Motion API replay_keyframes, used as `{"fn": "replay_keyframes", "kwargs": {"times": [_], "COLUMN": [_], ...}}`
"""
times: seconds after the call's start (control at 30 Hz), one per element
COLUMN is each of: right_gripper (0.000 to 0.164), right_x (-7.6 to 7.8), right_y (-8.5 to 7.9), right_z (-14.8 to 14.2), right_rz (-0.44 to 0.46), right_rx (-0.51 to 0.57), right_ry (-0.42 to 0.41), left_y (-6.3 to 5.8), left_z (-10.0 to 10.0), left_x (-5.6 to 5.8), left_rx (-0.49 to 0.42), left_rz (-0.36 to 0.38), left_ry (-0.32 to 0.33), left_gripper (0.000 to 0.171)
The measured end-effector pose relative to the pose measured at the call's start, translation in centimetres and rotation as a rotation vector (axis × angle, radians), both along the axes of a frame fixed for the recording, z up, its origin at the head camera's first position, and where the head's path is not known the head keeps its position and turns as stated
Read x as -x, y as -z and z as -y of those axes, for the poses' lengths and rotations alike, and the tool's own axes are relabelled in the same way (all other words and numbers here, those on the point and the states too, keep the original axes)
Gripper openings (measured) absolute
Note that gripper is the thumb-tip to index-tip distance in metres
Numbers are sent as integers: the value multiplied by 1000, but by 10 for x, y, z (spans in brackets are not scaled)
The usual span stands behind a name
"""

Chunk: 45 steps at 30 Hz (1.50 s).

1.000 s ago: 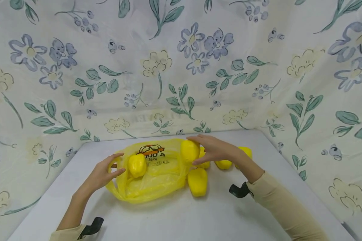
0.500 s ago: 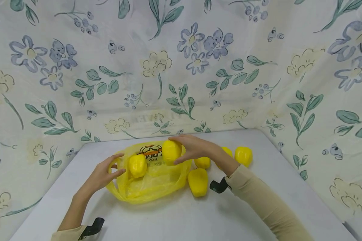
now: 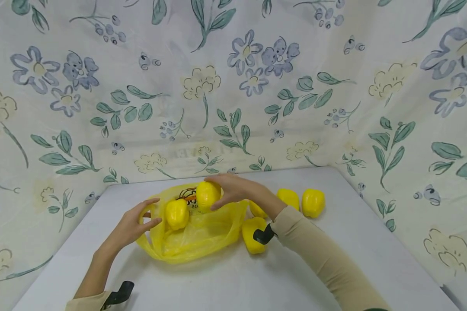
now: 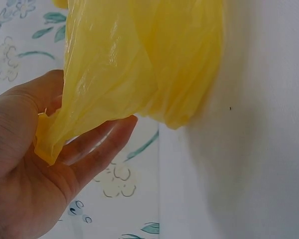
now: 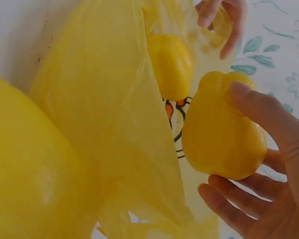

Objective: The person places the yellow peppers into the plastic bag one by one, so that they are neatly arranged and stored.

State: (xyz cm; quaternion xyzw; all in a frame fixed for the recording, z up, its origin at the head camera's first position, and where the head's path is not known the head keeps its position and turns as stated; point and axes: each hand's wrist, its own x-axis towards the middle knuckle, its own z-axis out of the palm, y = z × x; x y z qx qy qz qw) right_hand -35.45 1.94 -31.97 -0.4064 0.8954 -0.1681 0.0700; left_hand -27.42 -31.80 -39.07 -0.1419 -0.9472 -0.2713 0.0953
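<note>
Hovering above the yellow bag [image 3: 194, 235], pepper [image 3: 208, 195] in right hand [image 3: 237, 188]

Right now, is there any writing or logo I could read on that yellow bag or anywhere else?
Bag: a black and orange logo with dark letters under it, partly hidden by the held pepper and too small and blurred to read.
Backdrop cloth: faint pale letters show through low down, unreadable.
Nothing else carries text.
</note>
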Motion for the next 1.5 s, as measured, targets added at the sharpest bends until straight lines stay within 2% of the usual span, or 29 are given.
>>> {"fn": "replay_keyframes", "kwargs": {"times": [0.33, 0.63, 1.03, 1.5], "right_gripper": [89, 88, 87, 85], "right_x": [8, 12, 16, 19], "right_y": [18, 31, 36, 40], "right_z": [26, 38, 45, 56], "right_rz": [33, 75, 67, 122], "right_rx": [-40, -55, -78, -73], "right_ry": [-29, 5, 24, 29], "left_y": [-1, 0, 0, 2], "left_z": [0, 0, -1, 0], "left_x": [1, 1, 0, 1], "left_rx": [3, -2, -21, -13], "left_rz": [-6, 0, 11, -11], "left_ry": [-5, -5, 3, 12], "left_gripper": [63, 64, 64, 64]}}
